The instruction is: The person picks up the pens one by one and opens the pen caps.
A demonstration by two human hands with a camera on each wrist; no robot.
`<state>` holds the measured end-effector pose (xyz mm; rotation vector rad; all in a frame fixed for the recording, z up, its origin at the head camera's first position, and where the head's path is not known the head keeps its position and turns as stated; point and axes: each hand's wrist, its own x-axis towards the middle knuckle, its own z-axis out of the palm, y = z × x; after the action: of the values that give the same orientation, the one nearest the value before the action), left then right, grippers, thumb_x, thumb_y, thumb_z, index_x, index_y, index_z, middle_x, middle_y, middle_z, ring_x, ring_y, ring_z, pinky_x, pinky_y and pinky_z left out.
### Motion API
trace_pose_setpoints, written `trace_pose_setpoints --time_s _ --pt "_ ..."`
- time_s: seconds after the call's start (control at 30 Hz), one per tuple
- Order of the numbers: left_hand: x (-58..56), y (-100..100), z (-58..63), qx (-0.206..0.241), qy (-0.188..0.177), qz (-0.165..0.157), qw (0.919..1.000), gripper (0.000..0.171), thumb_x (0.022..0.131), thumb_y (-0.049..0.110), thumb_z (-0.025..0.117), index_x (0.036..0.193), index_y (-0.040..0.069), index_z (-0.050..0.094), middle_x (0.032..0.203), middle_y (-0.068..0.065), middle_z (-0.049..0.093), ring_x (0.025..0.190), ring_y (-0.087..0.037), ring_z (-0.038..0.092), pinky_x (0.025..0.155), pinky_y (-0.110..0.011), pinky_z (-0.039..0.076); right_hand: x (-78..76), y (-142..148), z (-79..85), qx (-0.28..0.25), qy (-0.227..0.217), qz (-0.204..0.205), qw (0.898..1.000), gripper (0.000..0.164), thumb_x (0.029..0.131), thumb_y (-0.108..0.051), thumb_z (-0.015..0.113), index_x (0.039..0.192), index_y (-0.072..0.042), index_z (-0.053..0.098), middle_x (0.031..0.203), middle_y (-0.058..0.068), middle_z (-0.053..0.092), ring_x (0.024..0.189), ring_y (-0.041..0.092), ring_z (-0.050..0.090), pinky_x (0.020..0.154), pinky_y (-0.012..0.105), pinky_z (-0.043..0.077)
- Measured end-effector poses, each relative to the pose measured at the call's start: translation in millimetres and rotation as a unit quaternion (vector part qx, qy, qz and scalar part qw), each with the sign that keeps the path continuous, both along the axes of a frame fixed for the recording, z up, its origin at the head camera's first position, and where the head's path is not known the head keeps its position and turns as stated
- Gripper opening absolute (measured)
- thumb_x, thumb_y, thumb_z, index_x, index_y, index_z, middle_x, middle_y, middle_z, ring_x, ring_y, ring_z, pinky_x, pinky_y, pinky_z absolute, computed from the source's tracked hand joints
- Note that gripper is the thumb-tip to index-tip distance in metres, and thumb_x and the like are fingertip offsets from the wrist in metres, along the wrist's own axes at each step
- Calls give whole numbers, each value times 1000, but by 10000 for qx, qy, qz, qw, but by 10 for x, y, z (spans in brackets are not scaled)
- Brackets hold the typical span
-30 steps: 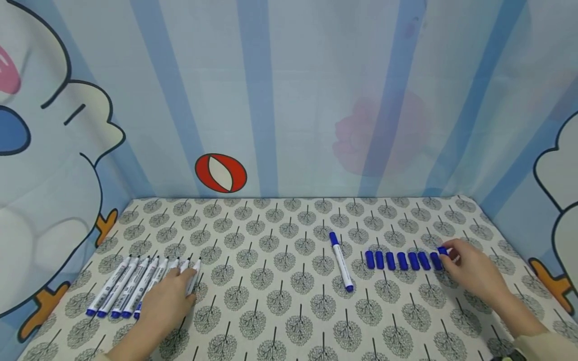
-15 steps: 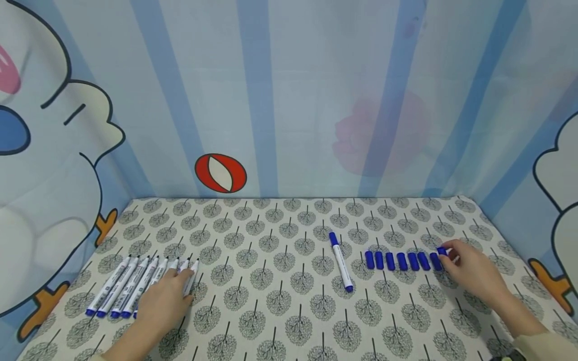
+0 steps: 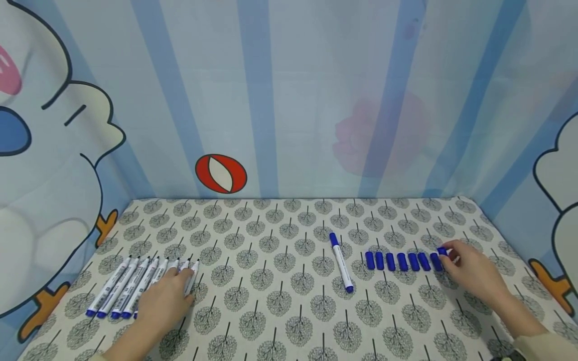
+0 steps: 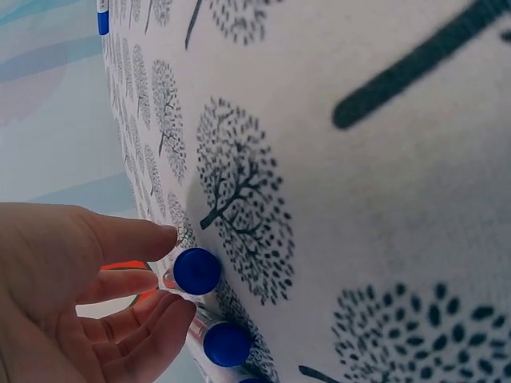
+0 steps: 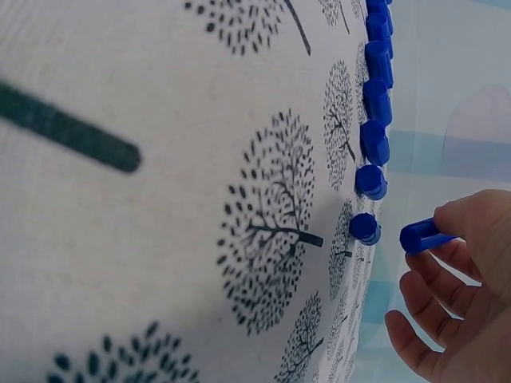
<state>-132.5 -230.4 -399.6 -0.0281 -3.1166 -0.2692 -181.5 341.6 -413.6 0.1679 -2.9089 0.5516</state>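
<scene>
My left hand [image 3: 164, 301] is at the right end of a row of white markers [image 3: 118, 288], whose dark tips point away from me. It grips the endmost uncapped marker [image 3: 191, 278]. In the left wrist view, thumb and fingers close around that marker by its blue end [image 4: 197, 271]. At the right, my right hand [image 3: 474, 271] pinches a blue marker cap [image 3: 443, 250] between thumb and forefinger. In the right wrist view this held cap [image 5: 423, 236] is lifted off the cloth, beside the last cap [image 5: 365, 228] in a line of blue caps [image 3: 403, 261].
A capped marker [image 3: 341, 263] with a blue cap lies alone right of the middle, left of the line of caps. The tree-patterned cloth [image 3: 271, 230] covers the table. A striped cartoon curtain [image 3: 298, 100] stands behind and at both sides.
My left hand has shifted slightly left with the marker, bringing it nearer to the row. My right hand and the pinched cap stay in place.
</scene>
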Motion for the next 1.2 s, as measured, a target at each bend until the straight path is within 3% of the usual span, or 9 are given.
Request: trace_pose_setpoints --time_s 0.2,0.37,0.53,0.63,0.83,1.2 --pt "-19 33 33 -13 53 -4 10000 49 74 16 72 119 5 57 110 -24 56 50 -17 48 39 -27 40 20 5 26 -69 -6 -22 10000 33 88 -14 55 113 7 52 81 11 61 65 18 56 49 28 42" --pt "-59 76 60 4 307 -117 9995 44 76 17 71 116 7 59 109 -19 58 52 -14 47 40 -24 39 16 36 29 -28 145 -5 9999 31 88 -12 54 113 7 51 78 11 60 61 16 54 46 27 41" --pt "-96 151 68 151 695 -364 9968 38 76 16 70 111 7 61 102 -14 60 49 -11 44 39 -22 36 6 77 21 -38 6 -34 10000 33 89 -13 53 114 8 49 79 12 59 60 16 53 45 27 40" --pt "-115 214 53 165 921 -521 9943 34 75 15 71 107 7 63 95 -10 62 49 -9 44 38 -21 34 6 86 22 -49 -128 -76 9999 34 89 -14 53 115 7 49 80 12 60 61 16 54 46 28 40" --pt "-150 365 14 346 989 -716 9919 31 74 16 72 104 10 65 98 -8 63 51 -7 45 40 -19 35 -12 112 -2 -39 -361 -190 9992 36 90 -17 53 115 8 48 82 15 60 61 17 54 46 29 40" --pt "-233 627 -95 447 1193 -1093 9858 24 74 16 74 96 14 67 89 -1 64 53 -5 46 41 -16 35 -38 148 -58 33 -386 -264 9989 33 89 -16 53 111 8 47 77 16 60 54 15 50 43 29 38"
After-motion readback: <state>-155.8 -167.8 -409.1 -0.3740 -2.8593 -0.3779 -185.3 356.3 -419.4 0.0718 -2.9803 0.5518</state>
